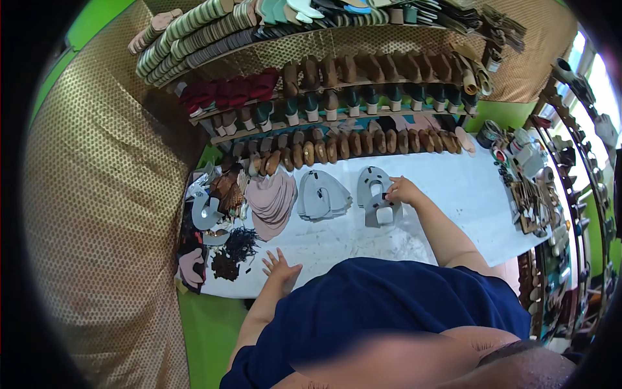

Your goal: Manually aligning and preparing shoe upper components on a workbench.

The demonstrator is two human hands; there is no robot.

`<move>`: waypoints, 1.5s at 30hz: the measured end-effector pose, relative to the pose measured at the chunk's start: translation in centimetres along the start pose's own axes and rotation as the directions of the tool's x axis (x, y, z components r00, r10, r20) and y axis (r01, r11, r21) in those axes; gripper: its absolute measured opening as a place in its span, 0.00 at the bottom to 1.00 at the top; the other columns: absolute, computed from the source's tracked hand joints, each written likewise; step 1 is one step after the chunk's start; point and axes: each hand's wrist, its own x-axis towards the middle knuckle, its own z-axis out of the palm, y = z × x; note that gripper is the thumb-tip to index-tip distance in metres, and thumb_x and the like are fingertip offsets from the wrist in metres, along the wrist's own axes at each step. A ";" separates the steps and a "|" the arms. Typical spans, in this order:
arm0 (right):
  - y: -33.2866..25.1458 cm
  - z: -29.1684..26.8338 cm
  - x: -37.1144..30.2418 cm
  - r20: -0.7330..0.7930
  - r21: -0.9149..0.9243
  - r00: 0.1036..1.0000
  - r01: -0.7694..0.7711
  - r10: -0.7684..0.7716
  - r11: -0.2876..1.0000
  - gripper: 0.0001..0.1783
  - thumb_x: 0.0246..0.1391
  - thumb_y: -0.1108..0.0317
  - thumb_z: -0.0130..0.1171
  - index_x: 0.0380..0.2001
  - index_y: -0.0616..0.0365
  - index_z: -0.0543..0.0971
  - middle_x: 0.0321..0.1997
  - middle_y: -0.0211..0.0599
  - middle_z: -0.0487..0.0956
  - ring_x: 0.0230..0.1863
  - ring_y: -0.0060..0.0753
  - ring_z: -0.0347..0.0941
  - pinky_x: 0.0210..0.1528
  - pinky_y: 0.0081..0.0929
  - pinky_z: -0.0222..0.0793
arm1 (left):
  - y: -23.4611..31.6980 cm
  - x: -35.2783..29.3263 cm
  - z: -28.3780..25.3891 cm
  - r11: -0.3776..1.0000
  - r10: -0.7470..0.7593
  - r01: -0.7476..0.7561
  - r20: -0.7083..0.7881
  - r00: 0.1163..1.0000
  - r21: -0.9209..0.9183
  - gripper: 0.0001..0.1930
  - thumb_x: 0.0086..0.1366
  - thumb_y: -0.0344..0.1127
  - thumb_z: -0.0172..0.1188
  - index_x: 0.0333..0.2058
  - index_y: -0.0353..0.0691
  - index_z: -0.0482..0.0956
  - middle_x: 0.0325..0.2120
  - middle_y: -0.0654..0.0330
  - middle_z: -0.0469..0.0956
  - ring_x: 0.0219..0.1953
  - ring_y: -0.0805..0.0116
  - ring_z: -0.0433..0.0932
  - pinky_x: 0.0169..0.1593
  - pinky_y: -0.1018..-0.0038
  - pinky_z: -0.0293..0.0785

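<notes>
My left hand [280, 266] rests palm down at the near edge of the white-covered table, fingers spread, holding nothing. Close by it lie a pile of thin black strips [241, 244] and a heap of small dark brown pieces [225, 266]. My right hand [404, 191] is over the right side of a stack of grey U-shaped shoe-upper pieces [370, 178]. At its fingertips, a small black piece [385, 196] appears pinched. A small white block [384, 214] sits at the near end of this stack. Left of it is another grey stack [319, 194] with black bits on top.
Pink cut pieces [271, 202] fan out left of the grey stacks. Shoe lasts [353, 144] line the table's back edge, beneath shelves of more lasts and stacked soles [201, 35]. Tools and jars [528, 155] crowd the right end. A patterned gold curtain [103, 194] hangs at left.
</notes>
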 end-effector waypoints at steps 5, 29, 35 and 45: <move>4.7 1.0 9.8 -0.069 -0.057 0.997 -0.046 0.042 0.997 0.11 0.41 0.57 0.69 0.27 0.51 0.87 0.42 0.37 0.85 0.63 0.44 0.69 0.65 0.38 0.59 | 0.9 0.3 -0.9 0.999 -0.025 0.024 0.051 0.998 0.023 0.69 0.46 0.69 0.68 0.72 0.51 0.26 0.70 0.42 0.16 0.70 0.32 0.13 0.66 0.35 0.21; -4.0 8.9 11.2 -0.316 -0.474 0.935 -0.303 0.161 0.827 0.43 0.55 0.35 0.53 0.71 0.32 0.56 0.79 0.39 0.44 0.78 0.53 0.35 0.68 0.78 0.33 | 1.3 -0.3 -3.0 0.996 -0.068 0.056 0.216 0.974 0.063 0.66 0.52 0.64 0.66 0.71 0.48 0.21 0.70 0.39 0.15 0.69 0.30 0.14 0.67 0.36 0.23; -2.5 10.0 10.3 -0.267 -0.506 0.940 -0.325 0.213 0.799 0.43 0.55 0.32 0.50 0.71 0.29 0.56 0.79 0.37 0.41 0.78 0.56 0.30 0.68 0.77 0.30 | 2.0 -0.2 -3.6 0.997 -0.051 0.039 0.226 0.973 0.061 0.66 0.53 0.63 0.66 0.71 0.48 0.20 0.69 0.39 0.14 0.69 0.30 0.13 0.67 0.36 0.23; -4.8 11.1 12.6 -0.384 -0.334 0.896 -0.359 0.222 0.871 0.31 0.63 0.42 0.46 0.69 0.26 0.61 0.79 0.40 0.43 0.78 0.55 0.32 0.68 0.76 0.33 | 1.6 -0.1 -3.6 0.996 -0.045 0.025 0.250 0.967 0.084 0.66 0.53 0.64 0.65 0.70 0.48 0.19 0.69 0.38 0.13 0.68 0.29 0.12 0.66 0.35 0.23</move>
